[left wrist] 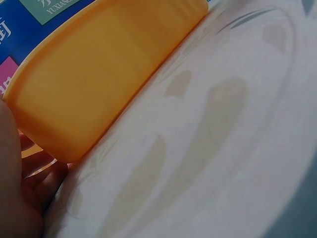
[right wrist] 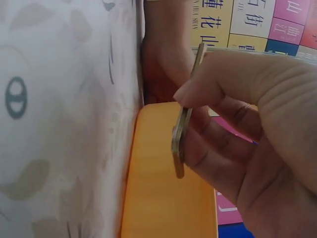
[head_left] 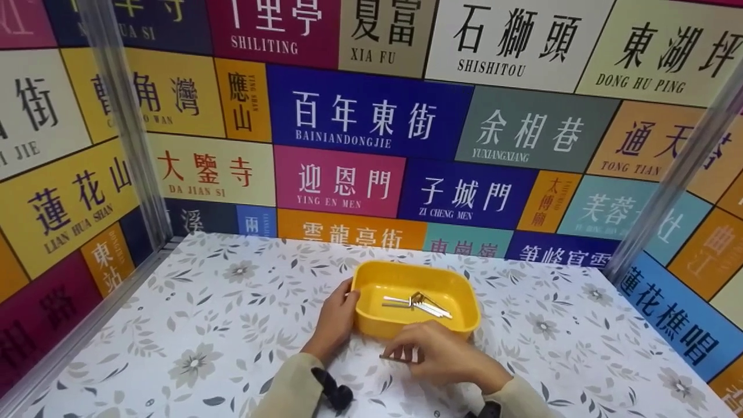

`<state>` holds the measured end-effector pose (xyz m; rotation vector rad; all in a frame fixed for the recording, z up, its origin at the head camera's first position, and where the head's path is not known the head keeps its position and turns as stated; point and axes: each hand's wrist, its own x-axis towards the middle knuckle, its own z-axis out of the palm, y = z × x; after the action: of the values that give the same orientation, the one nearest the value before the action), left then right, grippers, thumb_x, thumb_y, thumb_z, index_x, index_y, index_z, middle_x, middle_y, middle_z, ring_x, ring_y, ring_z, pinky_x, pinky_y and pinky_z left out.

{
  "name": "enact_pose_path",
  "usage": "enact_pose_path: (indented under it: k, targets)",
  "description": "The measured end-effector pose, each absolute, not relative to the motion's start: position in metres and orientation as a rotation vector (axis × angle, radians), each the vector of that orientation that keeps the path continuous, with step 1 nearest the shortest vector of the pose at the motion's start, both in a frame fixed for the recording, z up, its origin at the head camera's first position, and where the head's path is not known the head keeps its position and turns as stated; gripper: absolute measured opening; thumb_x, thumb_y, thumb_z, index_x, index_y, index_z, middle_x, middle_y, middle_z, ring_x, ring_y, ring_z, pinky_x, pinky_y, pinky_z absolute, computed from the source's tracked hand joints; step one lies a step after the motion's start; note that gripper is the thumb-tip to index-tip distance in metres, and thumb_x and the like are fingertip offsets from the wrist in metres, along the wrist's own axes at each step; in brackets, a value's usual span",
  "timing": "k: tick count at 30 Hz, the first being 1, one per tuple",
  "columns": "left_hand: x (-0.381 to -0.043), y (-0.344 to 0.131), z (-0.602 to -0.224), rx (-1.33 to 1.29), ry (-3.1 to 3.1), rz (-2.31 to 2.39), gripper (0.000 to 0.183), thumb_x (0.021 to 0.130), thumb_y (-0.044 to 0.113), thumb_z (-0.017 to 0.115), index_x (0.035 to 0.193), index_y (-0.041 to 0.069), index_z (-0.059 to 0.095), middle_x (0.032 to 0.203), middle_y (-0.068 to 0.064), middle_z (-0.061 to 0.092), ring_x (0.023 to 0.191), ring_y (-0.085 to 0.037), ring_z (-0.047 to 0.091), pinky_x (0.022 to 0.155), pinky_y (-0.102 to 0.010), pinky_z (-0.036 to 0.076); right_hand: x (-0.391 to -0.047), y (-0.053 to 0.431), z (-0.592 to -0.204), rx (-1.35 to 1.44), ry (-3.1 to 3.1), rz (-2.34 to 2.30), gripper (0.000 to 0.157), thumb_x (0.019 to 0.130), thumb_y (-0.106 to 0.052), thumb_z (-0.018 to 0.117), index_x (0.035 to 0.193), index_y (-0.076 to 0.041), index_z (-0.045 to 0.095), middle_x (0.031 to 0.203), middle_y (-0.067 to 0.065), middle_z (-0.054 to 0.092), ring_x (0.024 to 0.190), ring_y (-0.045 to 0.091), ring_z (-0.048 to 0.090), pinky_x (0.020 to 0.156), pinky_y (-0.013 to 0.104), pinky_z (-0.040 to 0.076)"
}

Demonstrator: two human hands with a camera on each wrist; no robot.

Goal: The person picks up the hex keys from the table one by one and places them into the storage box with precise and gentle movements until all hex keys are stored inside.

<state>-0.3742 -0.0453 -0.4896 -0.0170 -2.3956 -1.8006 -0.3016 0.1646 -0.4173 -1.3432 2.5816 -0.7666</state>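
Observation:
A yellow plastic box (head_left: 418, 331) stands on the table, with thin silver metal pieces (head_left: 418, 303) lying in a small heap inside. My left hand (head_left: 336, 316) holds the box at its left end, thumb at the rim; in the left wrist view, fingers (left wrist: 44, 173) curl round the lower corner. In front of the box's near wall, my right hand (head_left: 438, 351) pinches a slim brass-coloured metal bar (right wrist: 183, 119) between thumb and fingers. One end of this bar is bent, as the right wrist view shows. Its exact kind I cannot tell.
The table (head_left: 244, 325) has a white cover with grey and beige flowers and leaves. Behind it and at both sides rise colourful panels (head_left: 371, 110) of printed place names. Clear upright posts (head_left: 136, 133) stand at the corners.

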Motion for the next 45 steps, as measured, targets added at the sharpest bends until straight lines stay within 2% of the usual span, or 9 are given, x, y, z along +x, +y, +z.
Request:
enact_pose_path:
  k: [5,10,15,25,32,39,45]
  targets:
    - [-0.374,-0.044,-0.49,0.005,-2.395,-1.832,0.05,0.097,0.033,0.039,0.144,0.017,0.043,0.141,-0.003,0.052,0.116,-0.018,0.056,0.103,-0.042,0.045,-0.305,0.173,-0.41,-1.336,2.612,-0.887,0.044,0.072,0.004,0.066,0.106,-0.024,0.073,0.09,0.001,0.069,0.076,0.006,0.06,0.062,0.026,0.056]
    - [-0.373,-0.046,-0.49,-0.015,-2.397,-1.826,0.05,0.097,0.035,0.039,0.144,0.018,0.043,0.141,-0.003,0.052,0.117,-0.019,0.057,0.102,-0.041,0.045,-0.315,0.178,-0.404,-1.378,2.66,-0.899,0.043,0.073,0.005,0.069,0.104,-0.024,0.073,0.092,-0.001,0.07,0.077,0.008,0.06,0.062,0.027,0.056]
    - [-0.373,-0.048,-0.489,-0.084,-2.373,-1.771,0.047,0.097,0.031,0.041,0.141,0.016,0.047,0.138,-0.004,0.055,0.116,-0.02,0.058,0.1,-0.042,0.046,-0.326,0.178,-0.397,-1.459,2.732,-0.855,0.035,0.074,0.002,0.069,0.102,-0.018,0.073,0.089,-0.004,0.069,0.075,0.01,0.061,0.059,0.023,0.054]
    - [-0.374,-0.047,-0.49,-0.061,-2.401,-1.773,0.048,0.098,0.033,0.039,0.142,0.017,0.045,0.141,-0.003,0.052,0.122,-0.019,0.054,0.106,-0.044,0.042,-0.354,0.176,-0.393,-1.373,2.813,-0.712,0.039,0.074,0.004,0.065,0.106,-0.017,0.073,0.094,-0.005,0.07,0.077,0.012,0.063,0.063,0.021,0.053]
    - [-0.373,-0.046,-0.488,-0.046,-2.4,-1.801,0.048,0.098,0.034,0.039,0.143,0.018,0.044,0.141,-0.003,0.052,0.118,-0.018,0.055,0.104,-0.041,0.044,-0.375,0.174,-0.4,-1.339,2.819,-0.669,0.036,0.075,0.005,0.064,0.106,-0.012,0.073,0.096,0.001,0.071,0.078,0.016,0.064,0.07,0.034,0.056]
    - [-0.374,-0.045,-0.489,-0.042,-2.409,-1.824,0.049,0.098,0.035,0.038,0.144,0.018,0.043,0.142,-0.002,0.051,0.121,-0.018,0.054,0.105,-0.042,0.043,-0.392,0.171,-0.408,-1.273,2.814,-0.558,0.037,0.076,0.005,0.065,0.107,-0.013,0.073,0.096,0.002,0.072,0.081,0.02,0.065,0.07,0.023,0.052]
    - [-0.374,-0.047,-0.488,-0.04,-2.411,-1.762,0.048,0.098,0.033,0.04,0.142,0.016,0.045,0.141,-0.004,0.052,0.123,-0.02,0.053,0.106,-0.044,0.041,-0.401,0.163,-0.417,-1.283,2.768,-0.516,0.025,0.082,-0.002,0.067,0.105,-0.011,0.074,0.092,0.003,0.072,0.08,0.019,0.063,0.072,0.026,0.052]
